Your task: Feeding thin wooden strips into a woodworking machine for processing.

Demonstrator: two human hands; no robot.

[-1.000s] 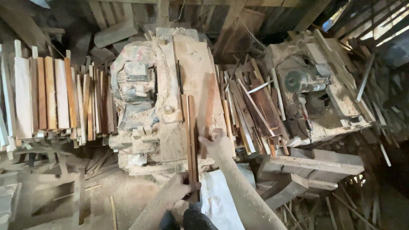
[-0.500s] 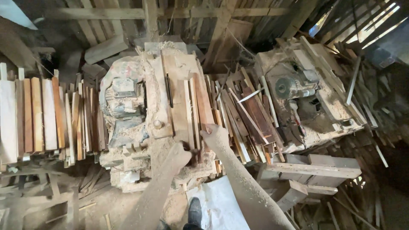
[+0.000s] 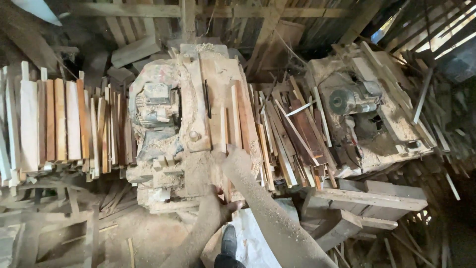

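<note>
Sawdusty workshop | left hand (image 3: 218, 201) fingers spread on saw bench (image 3: 213, 99) | right fingers unclear

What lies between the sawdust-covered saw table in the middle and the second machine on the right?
In the head view, a loose heap of thin wooden slats fills the gap between the saw table and the right machine.

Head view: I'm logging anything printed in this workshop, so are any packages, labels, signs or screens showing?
None can be made out: only the sawdust-covered saw bench, its motor, stacked wood strips and a second machine.
</note>
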